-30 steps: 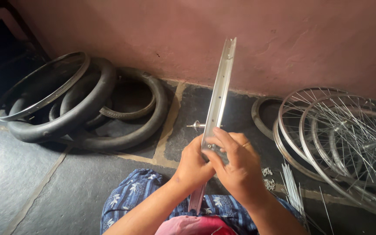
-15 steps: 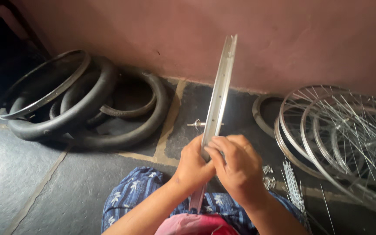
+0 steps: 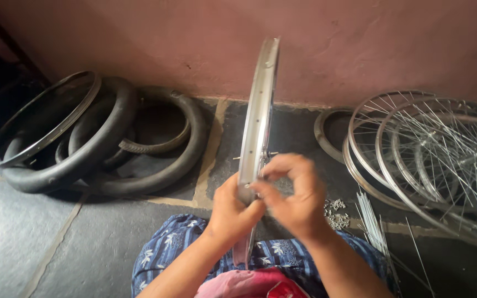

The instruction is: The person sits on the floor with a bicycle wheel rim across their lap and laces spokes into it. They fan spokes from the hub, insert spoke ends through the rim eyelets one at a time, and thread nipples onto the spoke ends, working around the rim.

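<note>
Standing upright, the wheel rim (image 3: 259, 110) is pinched between both hands' fingers (image 3: 271, 190).

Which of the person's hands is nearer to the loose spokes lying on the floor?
The right hand. It grips the upright wheel rim just beside the loose spokes; the left hand holds the rim's far side, away from them.

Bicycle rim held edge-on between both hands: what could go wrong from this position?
The rim stands upright, gripped only low down by the left hand while the right hand pinches at its edge; it could tip sideways. The small nipples lie loose on the floor by the loose spokes, so a knee or falling rim might scatter them. A fingertip could likely get pinched at the rim holes.
</note>
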A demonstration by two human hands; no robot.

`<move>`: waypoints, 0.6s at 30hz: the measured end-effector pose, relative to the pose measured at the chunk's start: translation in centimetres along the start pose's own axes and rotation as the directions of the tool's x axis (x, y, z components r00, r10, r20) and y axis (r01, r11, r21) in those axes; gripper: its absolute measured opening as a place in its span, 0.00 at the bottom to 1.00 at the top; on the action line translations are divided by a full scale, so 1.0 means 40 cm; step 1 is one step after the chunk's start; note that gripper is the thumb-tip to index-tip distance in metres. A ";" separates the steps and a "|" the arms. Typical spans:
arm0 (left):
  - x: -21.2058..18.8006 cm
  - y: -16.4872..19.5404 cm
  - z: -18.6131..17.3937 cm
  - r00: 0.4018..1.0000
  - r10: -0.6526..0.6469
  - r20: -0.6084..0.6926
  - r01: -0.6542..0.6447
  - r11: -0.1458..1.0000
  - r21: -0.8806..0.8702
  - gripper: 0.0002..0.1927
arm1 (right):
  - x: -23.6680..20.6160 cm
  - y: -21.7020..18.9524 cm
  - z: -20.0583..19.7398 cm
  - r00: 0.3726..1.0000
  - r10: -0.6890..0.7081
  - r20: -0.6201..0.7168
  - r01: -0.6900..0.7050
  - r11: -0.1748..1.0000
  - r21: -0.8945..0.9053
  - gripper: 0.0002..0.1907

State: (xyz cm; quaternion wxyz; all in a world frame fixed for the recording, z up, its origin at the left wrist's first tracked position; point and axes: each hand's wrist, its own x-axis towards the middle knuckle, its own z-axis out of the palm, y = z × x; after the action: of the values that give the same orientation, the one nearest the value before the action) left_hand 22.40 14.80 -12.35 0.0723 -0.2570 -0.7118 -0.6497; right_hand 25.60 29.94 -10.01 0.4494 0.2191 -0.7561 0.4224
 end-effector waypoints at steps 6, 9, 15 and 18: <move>-0.026 -0.015 -0.039 0.994 -0.110 0.011 0.110 0.994 -0.026 0.18 | -0.038 0.251 0.023 0.868 0.459 -0.188 -0.490 0.852 -0.183 0.08; -0.020 -0.019 -0.040 0.998 -0.068 0.011 0.068 0.998 -0.011 0.17 | -0.111 0.332 0.073 0.704 0.711 -0.001 -0.636 0.629 -0.448 0.11; -0.028 -0.013 -0.033 0.997 -0.081 0.011 0.081 0.997 -0.006 0.16 | -0.190 0.439 0.144 0.765 0.642 0.052 -0.536 0.679 -0.501 0.23; -0.030 -0.010 -0.027 0.998 -0.067 0.018 0.067 0.997 0.036 0.15 | -0.203 0.448 0.159 0.711 0.695 0.105 -0.611 0.685 -0.398 0.29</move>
State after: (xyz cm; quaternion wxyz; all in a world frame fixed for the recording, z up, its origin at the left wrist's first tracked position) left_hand 22.99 13.41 -13.06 0.0479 -0.2381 -0.7320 -0.6366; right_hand 13.78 34.03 -26.45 0.1998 -0.0958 -0.8937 0.3900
